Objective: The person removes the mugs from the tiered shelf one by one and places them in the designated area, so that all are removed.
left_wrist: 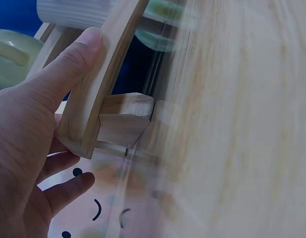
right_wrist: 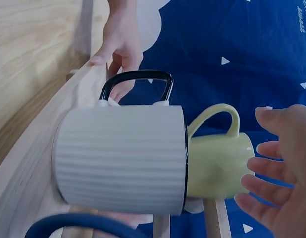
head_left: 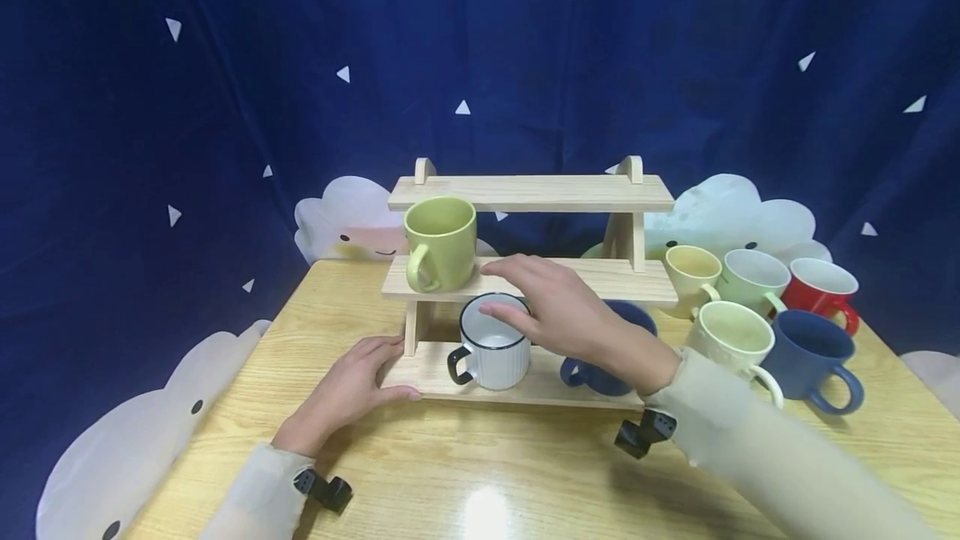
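Observation:
A three-tier wooden shelf (head_left: 532, 192) stands on the table. My left hand (head_left: 352, 390) holds the left end of its lowest board (left_wrist: 101, 82), thumb on the board and fingers around the end. On that board sit a white ribbed mug (head_left: 497, 357) with black rim and handle, and a blue mug (head_left: 600, 377), partly hidden by my right arm. A yellow-green mug (head_left: 442, 244) stands on the middle board at the left. My right hand (head_left: 551, 302), fingers spread and holding nothing, hovers over the white mug; in the right wrist view it is apart from both mugs.
Right of the shelf several mugs stand close together: a yellow mug (head_left: 688, 277), a pale green mug (head_left: 750, 277), a red mug (head_left: 821, 286), a cream mug (head_left: 731, 340) and a dark blue mug (head_left: 810, 361). A dark blue curtain (head_left: 480, 40) hangs behind the table (head_left: 420, 473).

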A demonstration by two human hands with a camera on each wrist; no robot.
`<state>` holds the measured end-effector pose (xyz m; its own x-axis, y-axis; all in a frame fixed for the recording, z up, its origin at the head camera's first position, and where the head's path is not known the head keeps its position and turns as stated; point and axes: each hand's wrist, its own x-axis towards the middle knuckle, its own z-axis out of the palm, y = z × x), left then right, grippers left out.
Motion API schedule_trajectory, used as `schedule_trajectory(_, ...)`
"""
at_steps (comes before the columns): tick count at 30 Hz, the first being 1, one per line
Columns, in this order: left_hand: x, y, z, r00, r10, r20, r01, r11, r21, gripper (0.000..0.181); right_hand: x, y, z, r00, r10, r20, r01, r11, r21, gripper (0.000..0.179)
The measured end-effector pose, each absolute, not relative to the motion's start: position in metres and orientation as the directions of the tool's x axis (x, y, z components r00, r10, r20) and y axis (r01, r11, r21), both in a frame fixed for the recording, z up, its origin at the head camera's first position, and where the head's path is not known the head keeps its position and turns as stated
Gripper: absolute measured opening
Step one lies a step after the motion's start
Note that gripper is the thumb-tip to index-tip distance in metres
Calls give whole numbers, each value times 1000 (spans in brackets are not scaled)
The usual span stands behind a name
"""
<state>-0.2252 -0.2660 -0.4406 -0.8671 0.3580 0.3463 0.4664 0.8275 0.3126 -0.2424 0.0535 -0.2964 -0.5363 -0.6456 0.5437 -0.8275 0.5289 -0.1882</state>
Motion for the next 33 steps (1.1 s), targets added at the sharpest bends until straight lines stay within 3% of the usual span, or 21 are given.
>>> schedule_trajectory(23, -225, -266, -440, -861, 367, 352, 475, 827, 300, 85, -258, -23, -298, -540, -609, 581, -780, 621, -76, 31)
schedule_trajectory(33, -224, -266, -440, -863, 362, 351, 472, 824, 312, 84, -259, -41, -304, -496, -567, 657, -703, 707, 79, 37)
